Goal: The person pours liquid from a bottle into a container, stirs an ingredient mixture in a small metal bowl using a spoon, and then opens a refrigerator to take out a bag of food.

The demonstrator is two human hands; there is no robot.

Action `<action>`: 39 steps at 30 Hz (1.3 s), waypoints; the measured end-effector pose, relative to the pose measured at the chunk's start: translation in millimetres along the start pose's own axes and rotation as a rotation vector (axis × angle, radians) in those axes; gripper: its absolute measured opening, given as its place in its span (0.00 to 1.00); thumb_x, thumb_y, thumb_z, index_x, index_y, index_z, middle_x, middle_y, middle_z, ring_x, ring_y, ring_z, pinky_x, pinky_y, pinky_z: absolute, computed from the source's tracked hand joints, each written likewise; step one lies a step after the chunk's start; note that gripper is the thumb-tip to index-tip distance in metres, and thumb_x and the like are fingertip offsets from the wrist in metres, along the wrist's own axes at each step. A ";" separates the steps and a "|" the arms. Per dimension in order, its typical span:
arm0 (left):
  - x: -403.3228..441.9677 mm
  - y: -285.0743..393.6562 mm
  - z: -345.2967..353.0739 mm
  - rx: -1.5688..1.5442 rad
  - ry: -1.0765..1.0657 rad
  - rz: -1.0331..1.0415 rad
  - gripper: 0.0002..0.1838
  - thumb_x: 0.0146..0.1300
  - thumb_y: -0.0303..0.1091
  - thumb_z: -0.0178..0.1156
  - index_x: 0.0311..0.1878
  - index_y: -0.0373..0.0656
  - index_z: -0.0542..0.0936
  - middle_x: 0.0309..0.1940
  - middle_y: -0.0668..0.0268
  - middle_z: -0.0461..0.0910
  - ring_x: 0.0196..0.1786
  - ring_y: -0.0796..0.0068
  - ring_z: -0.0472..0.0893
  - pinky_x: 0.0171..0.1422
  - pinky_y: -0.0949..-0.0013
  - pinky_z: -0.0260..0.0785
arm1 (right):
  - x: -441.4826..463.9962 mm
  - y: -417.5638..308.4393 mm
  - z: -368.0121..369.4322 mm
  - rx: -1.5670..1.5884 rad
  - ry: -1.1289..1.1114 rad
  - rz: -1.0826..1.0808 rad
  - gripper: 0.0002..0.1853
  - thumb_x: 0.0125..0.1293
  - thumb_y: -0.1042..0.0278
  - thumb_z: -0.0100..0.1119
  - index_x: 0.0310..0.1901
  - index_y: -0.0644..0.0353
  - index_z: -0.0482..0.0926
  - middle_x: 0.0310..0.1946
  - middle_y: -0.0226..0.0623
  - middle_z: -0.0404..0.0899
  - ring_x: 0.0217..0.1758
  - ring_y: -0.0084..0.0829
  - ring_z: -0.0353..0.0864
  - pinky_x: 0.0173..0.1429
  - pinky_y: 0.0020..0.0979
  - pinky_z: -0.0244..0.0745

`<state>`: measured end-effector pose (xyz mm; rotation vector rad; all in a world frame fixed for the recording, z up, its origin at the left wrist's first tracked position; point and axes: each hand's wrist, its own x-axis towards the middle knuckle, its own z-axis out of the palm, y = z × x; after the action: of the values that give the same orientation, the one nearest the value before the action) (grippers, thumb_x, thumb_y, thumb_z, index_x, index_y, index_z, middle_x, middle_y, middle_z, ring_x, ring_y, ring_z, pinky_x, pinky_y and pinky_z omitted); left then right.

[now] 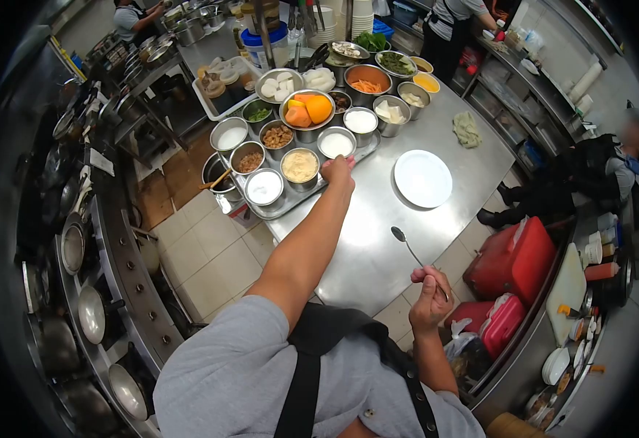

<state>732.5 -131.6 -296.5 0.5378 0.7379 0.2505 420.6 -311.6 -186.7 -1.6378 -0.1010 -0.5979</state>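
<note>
Apparently to keep its tip free, the slim, shiny spoon (414, 257) is pinched by its handle in the right hand (429, 298). Whether anything is gripped by the left hand (339, 172), placed at the near rim of a round, white-filled steel bowl (325, 155), cannot be told; that bowl is set toward the tray's (367, 150) right side, seemingly for easy reach.
</note>
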 end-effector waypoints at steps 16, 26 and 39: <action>-23.2 33.5 -101.6 0.097 -0.089 0.084 0.06 0.65 0.26 0.55 0.39 0.33 0.69 0.35 0.57 0.73 0.48 0.49 0.83 0.60 0.49 0.79 | 3.2 -0.7 1.1 0.056 0.053 0.130 0.08 0.75 0.77 0.54 0.48 0.70 0.82 0.38 0.42 0.84 0.40 0.29 0.86 0.49 0.28 0.83; -25.8 52.0 -89.3 -0.007 0.038 0.165 0.06 0.65 0.25 0.54 0.39 0.33 0.69 0.31 0.61 0.73 0.40 0.56 0.84 0.53 0.52 0.82 | 5.1 -7.5 10.6 0.048 -0.064 0.132 0.10 0.77 0.75 0.51 0.50 0.71 0.81 0.40 0.44 0.83 0.41 0.30 0.85 0.49 0.29 0.82; -26.4 48.8 -80.8 0.196 0.109 0.294 0.08 0.63 0.24 0.54 0.40 0.30 0.67 0.34 0.50 0.80 0.30 0.58 0.86 0.37 0.59 0.86 | -7.0 4.6 4.4 0.060 -0.051 0.126 0.10 0.77 0.75 0.51 0.50 0.72 0.80 0.38 0.43 0.83 0.40 0.28 0.84 0.48 0.29 0.81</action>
<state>655.9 -71.1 -304.3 0.8252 0.7925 0.4866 417.8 -306.2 -194.0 -1.5887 -0.0525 -0.4533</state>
